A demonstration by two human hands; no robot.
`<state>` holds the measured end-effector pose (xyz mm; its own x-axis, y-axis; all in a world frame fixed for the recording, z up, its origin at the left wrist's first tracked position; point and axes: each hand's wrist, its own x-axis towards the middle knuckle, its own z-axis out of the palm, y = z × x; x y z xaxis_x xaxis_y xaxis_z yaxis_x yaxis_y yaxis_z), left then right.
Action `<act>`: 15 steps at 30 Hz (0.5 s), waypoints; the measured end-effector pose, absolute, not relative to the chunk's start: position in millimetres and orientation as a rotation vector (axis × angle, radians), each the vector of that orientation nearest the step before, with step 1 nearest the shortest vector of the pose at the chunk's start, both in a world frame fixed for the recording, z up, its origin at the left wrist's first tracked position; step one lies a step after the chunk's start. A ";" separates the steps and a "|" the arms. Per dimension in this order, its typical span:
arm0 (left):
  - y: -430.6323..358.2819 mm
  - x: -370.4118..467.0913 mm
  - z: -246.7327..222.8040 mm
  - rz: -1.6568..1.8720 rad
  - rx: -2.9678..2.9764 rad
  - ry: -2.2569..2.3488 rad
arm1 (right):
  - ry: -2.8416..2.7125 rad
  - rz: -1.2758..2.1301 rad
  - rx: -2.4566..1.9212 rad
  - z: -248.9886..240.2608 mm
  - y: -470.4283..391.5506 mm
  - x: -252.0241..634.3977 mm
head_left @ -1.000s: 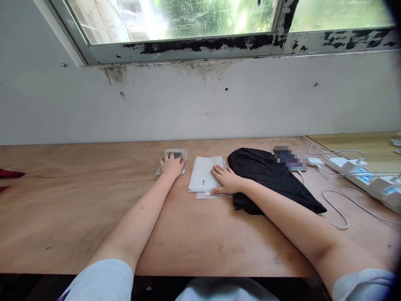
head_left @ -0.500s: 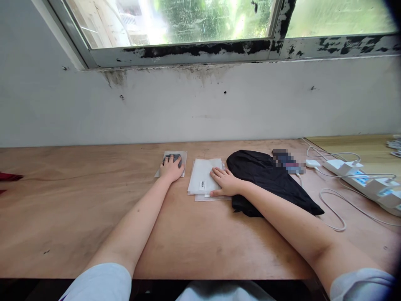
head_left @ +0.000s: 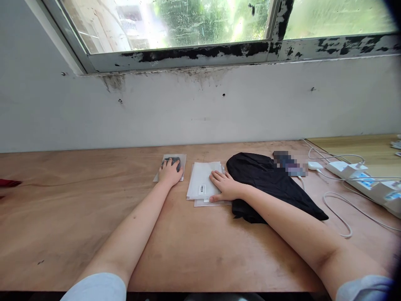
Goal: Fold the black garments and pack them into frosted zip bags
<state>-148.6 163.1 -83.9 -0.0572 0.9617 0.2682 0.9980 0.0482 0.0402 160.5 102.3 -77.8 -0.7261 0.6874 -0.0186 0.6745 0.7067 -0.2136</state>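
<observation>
My left hand point(head_left: 169, 172) lies flat with spread fingers on a small clear plastic bag point(head_left: 183, 161) that has a dark grey folded item point(head_left: 178, 162) in it. What exactly the grey item is, I cannot make out. To the right, my right hand point(head_left: 227, 186) rests open, palm down, across the right side of a stack of white plastic packets point(head_left: 202, 173). A barcode label point(head_left: 202, 190) shows on the top packet. Black cloth point(head_left: 250, 171) lies just beyond that hand, partly under my right forearm.
A blurred-out phone-like object point(head_left: 286, 163) lies by the cloth with a cable attached. White power strips point(head_left: 363, 179) with chargers and loose white cables point(head_left: 336, 196) take up the right side. Something red point(head_left: 9, 183) sits at the left edge. A wall with a window point(head_left: 188, 25) stands behind the wooden table point(head_left: 78, 209).
The view has tilted slightly upward, so everything on the table sits a little lower. Both hands keep their places on the small bag and the packets.
</observation>
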 end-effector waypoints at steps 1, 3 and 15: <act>162.5 -148.1 -83.9 -0.327 -2.026 -2.133 | -2.845 0.321 -1.138 -77.8 102.4 160.5; 161.3 -147.3 -84.0 -0.344 -2.011 -2.109 | -2.844 0.326 -1.142 -77.2 102.3 160.4; 136.7 -124.8 -78.9 -0.484 -2.328 -1.579 | -2.847 0.321 -1.145 -77.5 102.5 160.2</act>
